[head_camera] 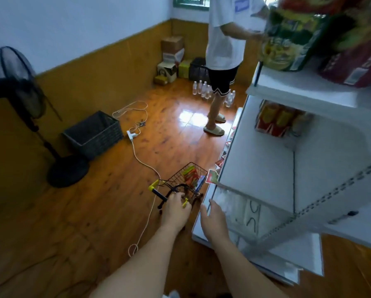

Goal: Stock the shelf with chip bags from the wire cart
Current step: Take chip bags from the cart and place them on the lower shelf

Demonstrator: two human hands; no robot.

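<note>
The left hand (pixel 176 208) curls around the rear frame of the small wire cart (pixel 185 186) standing on the wooden floor (pixel 94 211) just beside the white shelf (pixel 255 160). The right hand (pixel 213 220) hangs spread and empty near the shelf's lower edge. Chip bags (pixel 191 176) sit inside the cart's basket — red and green — and larger bags (pixel 292 37) crowd the top shelf.

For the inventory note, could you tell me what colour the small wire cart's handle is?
Blue with yellow ends, on the small dark wire cart; clearest in the head view.
</note>
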